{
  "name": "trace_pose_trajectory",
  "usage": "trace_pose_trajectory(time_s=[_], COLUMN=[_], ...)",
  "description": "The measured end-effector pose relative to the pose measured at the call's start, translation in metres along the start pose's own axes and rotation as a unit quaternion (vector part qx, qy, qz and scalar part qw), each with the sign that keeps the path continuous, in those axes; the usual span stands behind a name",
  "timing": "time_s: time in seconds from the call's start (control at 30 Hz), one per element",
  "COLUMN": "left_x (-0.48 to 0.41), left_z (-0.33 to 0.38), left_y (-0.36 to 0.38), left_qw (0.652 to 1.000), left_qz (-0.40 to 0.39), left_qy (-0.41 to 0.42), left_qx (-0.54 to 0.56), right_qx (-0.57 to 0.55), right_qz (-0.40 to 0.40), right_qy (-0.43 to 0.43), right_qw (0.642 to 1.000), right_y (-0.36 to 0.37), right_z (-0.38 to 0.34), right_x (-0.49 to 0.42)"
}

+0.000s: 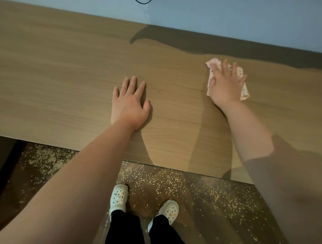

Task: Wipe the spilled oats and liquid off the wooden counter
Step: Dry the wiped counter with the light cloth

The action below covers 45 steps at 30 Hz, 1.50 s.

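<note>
— Where we stand, what lies nearest us?

— Our two white clogs (119, 196) on the dark floor (217, 217), with black trouser legs above them. Oats (167, 181) are scattered over the floor around our feet, and more lie in a thicker patch off to our left, all below the near edge of the desk (69, 78).

— And on the desk itself?

— Our left hand (129, 106) comes first. It lies palm down on the bare wood, fingers straight and a little spread, holding nothing.

— What about the other one?

— Our right hand (224, 85) reaches farther back and to the right. It presses flat on a pale patterned cloth (213, 62), fingers fanned out over it, not curled round it. The cloth lies on the wood, its corners showing past our fingertips and beside our wrist.

— Any liquid there?

— We cannot tell; the wood near the cloth lies partly in our shadow.

— Beyond that?

— A blue-grey wall (226, 17) runs along the back of the desk, and a dark cable (142, 1) shows at its top edge.
</note>
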State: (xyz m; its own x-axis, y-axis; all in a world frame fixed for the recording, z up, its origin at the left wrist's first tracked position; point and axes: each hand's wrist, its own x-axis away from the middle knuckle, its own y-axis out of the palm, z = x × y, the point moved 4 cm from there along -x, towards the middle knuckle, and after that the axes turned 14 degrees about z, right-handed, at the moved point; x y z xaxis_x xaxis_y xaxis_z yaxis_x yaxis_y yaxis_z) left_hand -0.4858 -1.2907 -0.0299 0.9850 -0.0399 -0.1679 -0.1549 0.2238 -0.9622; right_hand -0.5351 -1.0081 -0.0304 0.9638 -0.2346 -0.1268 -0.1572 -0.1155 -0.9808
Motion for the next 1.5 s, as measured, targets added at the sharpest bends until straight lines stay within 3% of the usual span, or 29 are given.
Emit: trace_pose_trajectory(time_s=[0.2,0.43,0.67,0.83,1.0,1.1,1.17,1.23,1.3,1.37,1.5], left_x=[0.000,0.001,0.000,0.001,0.001,0.000,0.000,0.000,0.001,0.000,0.000], left_z=[0.000,0.001,0.001,0.001,0.000,0.000,0.000,0.000,0.000,0.000,0.000], left_y=[0.000,0.000,-0.001,-0.001,-0.001,-0.001,-0.001,-0.001,-0.001,0.000,0.000], left_qw=[1.000,1.000,1.000,1.000,1.000,1.000,1.000,1.000,1.000,1.000,1.000], left_qz=[-0.002,-0.006,-0.004,-0.010,-0.014,-0.015,-0.017,-0.020,-0.021,-0.019,-0.018], left_qy=[-0.008,-0.008,-0.010,-0.011,-0.012,-0.010,-0.009,-0.008,-0.009,-0.010,-0.009], left_qx=[0.012,0.013,0.014,0.015,0.013,0.011,0.008,0.005,0.003,0.003,0.000], right_qx=[-0.021,0.029,0.002,-0.046,-0.023,0.039,0.059,0.037,0.018,0.020,0.020], right_qz=[-0.051,-0.039,-0.030,-0.052,-0.041,0.006,0.012,-0.007,-0.023,-0.038,-0.083], right_qy=[-0.239,-0.109,-0.193,-0.207,-0.149,0.018,0.143,0.163,0.082,-0.051,-0.336], right_qw=[0.969,0.993,0.981,0.976,0.988,0.999,0.988,0.986,0.996,0.998,0.938], right_y=[0.000,0.009,0.031,0.031,0.022,0.012,0.008,0.009,0.009,0.007,-0.002], right_z=[-0.073,-0.059,-0.158,-0.160,-0.087,-0.021,0.005,-0.003,-0.029,-0.056,-0.067], right_x=[0.072,0.013,-0.071,-0.093,-0.092,-0.092,-0.081,-0.058,-0.024,0.027,0.133])
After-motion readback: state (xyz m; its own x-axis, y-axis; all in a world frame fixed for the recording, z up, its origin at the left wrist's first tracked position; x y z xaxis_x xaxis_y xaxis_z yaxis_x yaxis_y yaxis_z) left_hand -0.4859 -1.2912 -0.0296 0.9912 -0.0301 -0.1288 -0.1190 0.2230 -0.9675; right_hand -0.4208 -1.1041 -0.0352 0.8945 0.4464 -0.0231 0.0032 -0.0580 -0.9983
